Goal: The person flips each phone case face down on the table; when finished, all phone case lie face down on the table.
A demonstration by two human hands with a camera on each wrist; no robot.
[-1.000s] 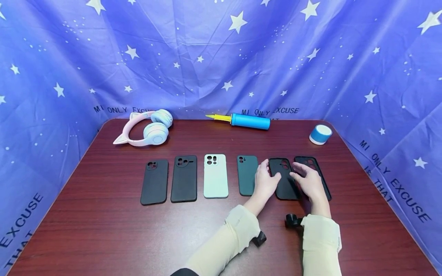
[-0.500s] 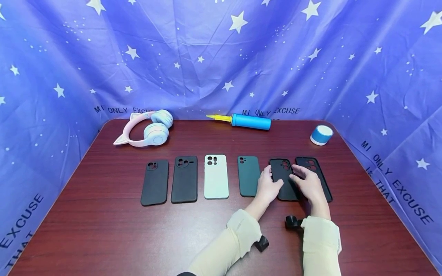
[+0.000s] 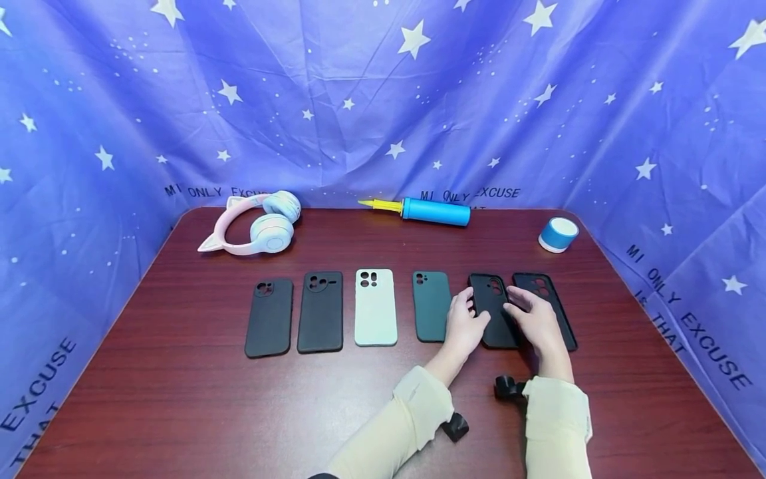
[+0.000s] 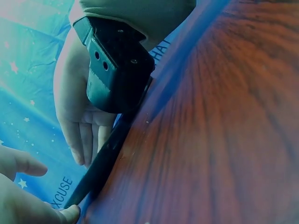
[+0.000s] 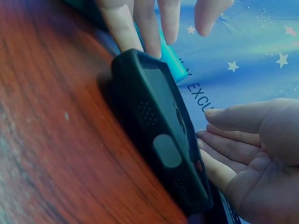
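Observation:
A black phone case point(image 3: 499, 319) lies with its hollow side up, second from the right in a row of cases. My left hand point(image 3: 468, 327) is at its left edge, fingers reaching along the side and thumb held over it. At its right edge stands my right hand point(image 3: 536, 322), fingers loosely bent and thumb apart from them. In the right wrist view the bottom rim of the case point(image 5: 163, 140) shows a port cutout, with left fingertips point(image 5: 124, 30) touching its left side. Another hollow-side-up black case point(image 3: 562, 319) lies partly behind the right hand.
Left of the hands lie a dark green case point(image 3: 430, 306), a pale green case point(image 3: 376, 309) and two black cases point(image 3: 320, 319), backs up. Behind stand cat-ear headphones point(image 3: 239, 247), a blue and yellow hand pump point(image 3: 435, 211) and a small blue and white cylinder point(image 3: 558, 235).
The left hand's fingers have drawn slightly back toward the person along the case's left edge. The right hand has barely moved, and the case row looks the same.

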